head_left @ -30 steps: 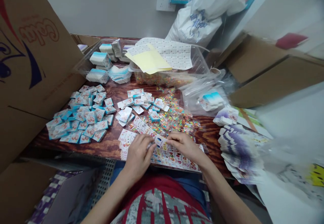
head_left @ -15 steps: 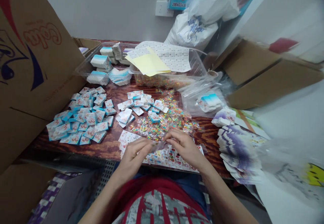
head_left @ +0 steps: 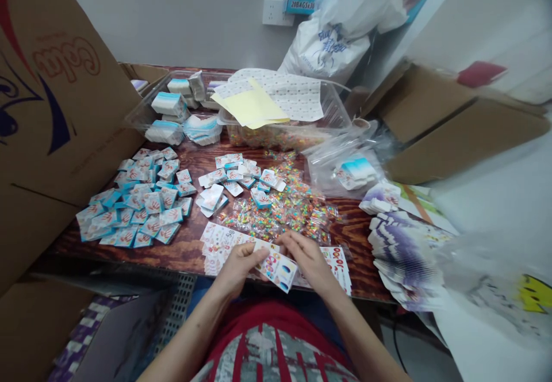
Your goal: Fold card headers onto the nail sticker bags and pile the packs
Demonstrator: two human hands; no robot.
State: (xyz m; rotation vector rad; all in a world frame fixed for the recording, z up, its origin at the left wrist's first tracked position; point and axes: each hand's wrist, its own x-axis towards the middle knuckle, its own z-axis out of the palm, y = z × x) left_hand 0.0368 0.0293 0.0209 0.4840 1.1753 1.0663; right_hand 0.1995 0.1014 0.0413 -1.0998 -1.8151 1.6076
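Observation:
My left hand point(head_left: 236, 266) and my right hand point(head_left: 304, 258) meet at the near edge of a dark wooden table point(head_left: 190, 244). Both pinch one small sticker sheet point(head_left: 276, 270) printed with coloured shapes, lifted just above a stack of similar sticker sheets point(head_left: 218, 244) lying on the table. Right behind my hands lies a heap of small clear packets with colourful bits point(head_left: 280, 206). Several small white and blue cards point(head_left: 235, 175) are scattered behind that heap.
A spread of blue and white cards point(head_left: 138, 203) covers the table's left. Clear tubs point(head_left: 172, 111) with card bundles and yellow sheets point(head_left: 254, 106) stand at the back. Purple card stacks point(head_left: 405, 249) lie at right. Cardboard boxes point(head_left: 47, 111) flank both sides.
My hands have drawn back toward me from the packet heap. They now hold a sticker sheet raised over the stack, where half a second ago they pinched something small.

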